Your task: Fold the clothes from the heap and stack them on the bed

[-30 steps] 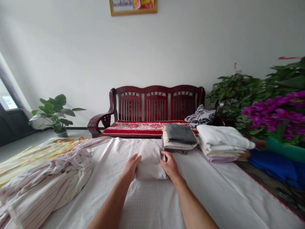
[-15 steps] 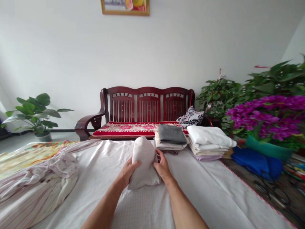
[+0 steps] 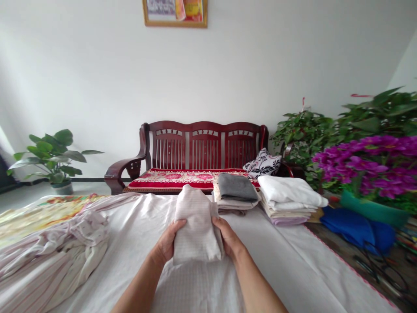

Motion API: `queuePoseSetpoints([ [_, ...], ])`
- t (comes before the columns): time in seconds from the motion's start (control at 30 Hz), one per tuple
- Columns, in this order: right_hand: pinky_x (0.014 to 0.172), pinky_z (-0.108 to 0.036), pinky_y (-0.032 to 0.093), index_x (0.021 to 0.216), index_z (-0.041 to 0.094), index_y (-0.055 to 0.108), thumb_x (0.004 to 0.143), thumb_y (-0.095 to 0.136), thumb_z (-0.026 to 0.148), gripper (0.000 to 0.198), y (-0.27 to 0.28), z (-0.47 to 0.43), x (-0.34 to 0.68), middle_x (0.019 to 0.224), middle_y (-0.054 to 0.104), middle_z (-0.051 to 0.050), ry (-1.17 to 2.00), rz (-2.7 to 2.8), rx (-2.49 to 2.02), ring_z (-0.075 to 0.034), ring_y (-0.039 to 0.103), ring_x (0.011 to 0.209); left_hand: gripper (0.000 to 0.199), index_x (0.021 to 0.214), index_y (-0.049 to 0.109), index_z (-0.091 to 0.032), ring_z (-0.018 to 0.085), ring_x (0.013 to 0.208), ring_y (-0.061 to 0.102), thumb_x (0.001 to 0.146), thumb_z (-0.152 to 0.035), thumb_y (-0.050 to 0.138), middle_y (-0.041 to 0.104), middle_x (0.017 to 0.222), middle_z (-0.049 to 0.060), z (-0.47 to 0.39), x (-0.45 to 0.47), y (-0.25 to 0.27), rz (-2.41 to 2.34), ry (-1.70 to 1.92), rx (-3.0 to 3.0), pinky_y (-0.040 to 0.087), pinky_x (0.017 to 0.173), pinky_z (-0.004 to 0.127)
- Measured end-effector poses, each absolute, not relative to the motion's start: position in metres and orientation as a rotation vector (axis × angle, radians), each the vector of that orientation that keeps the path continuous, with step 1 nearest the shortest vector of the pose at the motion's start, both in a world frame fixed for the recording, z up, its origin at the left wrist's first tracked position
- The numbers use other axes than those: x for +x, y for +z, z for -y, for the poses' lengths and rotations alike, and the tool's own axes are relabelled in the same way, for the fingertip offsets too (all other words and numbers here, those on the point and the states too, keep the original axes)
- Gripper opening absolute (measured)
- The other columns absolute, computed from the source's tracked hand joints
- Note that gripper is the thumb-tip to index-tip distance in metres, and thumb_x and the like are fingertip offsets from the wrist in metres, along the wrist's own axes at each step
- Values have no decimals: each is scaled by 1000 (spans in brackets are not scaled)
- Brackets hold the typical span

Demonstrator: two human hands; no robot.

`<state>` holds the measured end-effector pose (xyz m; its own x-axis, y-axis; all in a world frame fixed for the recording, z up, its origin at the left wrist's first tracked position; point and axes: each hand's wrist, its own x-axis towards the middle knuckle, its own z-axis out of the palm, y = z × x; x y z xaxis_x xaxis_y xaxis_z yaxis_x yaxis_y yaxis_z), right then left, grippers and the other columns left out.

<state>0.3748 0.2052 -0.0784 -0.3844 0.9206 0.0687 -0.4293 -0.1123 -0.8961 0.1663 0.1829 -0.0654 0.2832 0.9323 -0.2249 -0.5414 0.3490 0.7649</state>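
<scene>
A folded pale cloth (image 3: 197,230) with fine stripes is held up between my two hands, above a sheet-covered surface (image 3: 276,265). My left hand (image 3: 170,240) grips its left edge, thumb on the near face and fingers behind. At the right edge, my right hand (image 3: 228,234) holds it the same way, with most fingers hidden by the cloth. Just behind and to the right lies a stack of folded cloths with a dark grey cloth (image 3: 237,188) on top. Further right stands another stack topped by a white cloth (image 3: 289,191).
Crumpled striped fabric (image 3: 71,248) lies on the left. A wooden bench (image 3: 205,143) with a red cover and a patterned cushion (image 3: 263,163) stands behind. To the right are purple flowers (image 3: 374,161), a blue cloth (image 3: 355,228) and dark cables. A potted plant (image 3: 58,152) stands far left.
The folded cloth has turned in my hands, its near face now squarer to me. My thumbs have shifted on its edges. The whole view has moved slightly.
</scene>
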Motion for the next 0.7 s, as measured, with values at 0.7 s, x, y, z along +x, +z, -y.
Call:
queuePoseSetpoints([
  [0.7,86,-37,57,107,18,69,58,81,25,51,-10,-215,425,98,78,-5,1309,871,-784,-28,72,94,81,151,35,-25,25,102,70,85,-64,61,65,131,13,-193,169,-84,-695,1141,863,55,86,37],
])
